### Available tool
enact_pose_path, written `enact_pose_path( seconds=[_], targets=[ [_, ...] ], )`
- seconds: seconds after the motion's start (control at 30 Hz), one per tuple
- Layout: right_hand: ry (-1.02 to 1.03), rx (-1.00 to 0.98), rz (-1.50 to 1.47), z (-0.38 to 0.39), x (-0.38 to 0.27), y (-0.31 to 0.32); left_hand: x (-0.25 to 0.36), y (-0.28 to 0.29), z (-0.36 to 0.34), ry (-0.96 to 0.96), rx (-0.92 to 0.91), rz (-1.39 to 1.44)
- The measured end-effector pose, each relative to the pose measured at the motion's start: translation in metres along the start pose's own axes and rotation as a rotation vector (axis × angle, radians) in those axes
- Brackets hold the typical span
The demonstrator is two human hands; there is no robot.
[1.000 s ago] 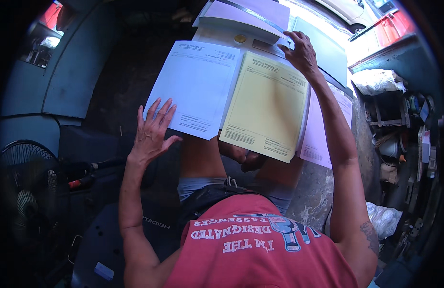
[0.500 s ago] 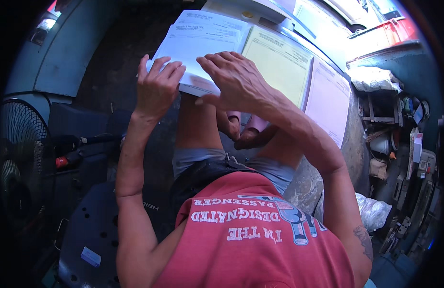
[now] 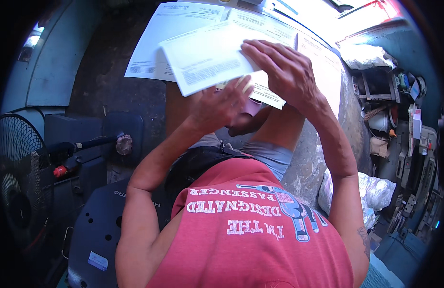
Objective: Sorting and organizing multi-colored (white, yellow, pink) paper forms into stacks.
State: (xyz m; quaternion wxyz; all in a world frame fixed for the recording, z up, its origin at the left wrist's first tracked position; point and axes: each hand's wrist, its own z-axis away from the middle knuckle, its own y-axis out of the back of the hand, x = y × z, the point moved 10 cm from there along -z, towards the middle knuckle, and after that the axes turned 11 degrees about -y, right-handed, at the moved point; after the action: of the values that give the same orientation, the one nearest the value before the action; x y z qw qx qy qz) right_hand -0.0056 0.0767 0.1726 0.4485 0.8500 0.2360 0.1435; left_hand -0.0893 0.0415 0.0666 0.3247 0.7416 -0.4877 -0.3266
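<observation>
A white printed form sheet [image 3: 202, 60] is lifted and tilted over the stacks of forms. My right hand [image 3: 286, 72] has its fingers bent over the sheet's right edge, and the thumb is hidden. Close to the sheet's lower edge is my left hand [image 3: 222, 105], slightly blurred, with its fingers stretched out. A stack of white forms [image 3: 150, 53] lies to the left. Partly covered by the sheet and my right hand is the middle stack of forms [image 3: 279, 33]. Pale pink forms [image 3: 320, 57] lie on the right.
A black fan [image 3: 22, 168] stands at the left beside a dark machine part with a red knob [image 3: 60, 171]. At the right are a plastic-wrapped bundle [image 3: 366, 56], a small rack [image 3: 378, 86] and cluttered tools. A crumpled silvery bag [image 3: 375, 192] sits near my right elbow.
The white sheet has come up off the left stack and moved right, over the middle stack. Both hands have shifted right. My left hand has also come lower.
</observation>
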Motion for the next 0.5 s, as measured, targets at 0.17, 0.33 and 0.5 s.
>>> enact_pose_path(
  seconds=[0.17,0.33,0.5],
  targets=[
    [-0.211,-0.236,0.191,0.068,0.033,-0.027,-0.015,-0.015,0.009,-0.019,-0.079,-0.081],
    [-0.331,-0.256,0.145,0.105,0.028,-0.050,0.000,-0.008,0.008,-0.087,-0.027,-0.036],
    [-0.339,-0.238,0.140,0.109,0.006,-0.059,-0.010,-0.010,-0.001,-0.001,-0.111,0.127]
  ],
)
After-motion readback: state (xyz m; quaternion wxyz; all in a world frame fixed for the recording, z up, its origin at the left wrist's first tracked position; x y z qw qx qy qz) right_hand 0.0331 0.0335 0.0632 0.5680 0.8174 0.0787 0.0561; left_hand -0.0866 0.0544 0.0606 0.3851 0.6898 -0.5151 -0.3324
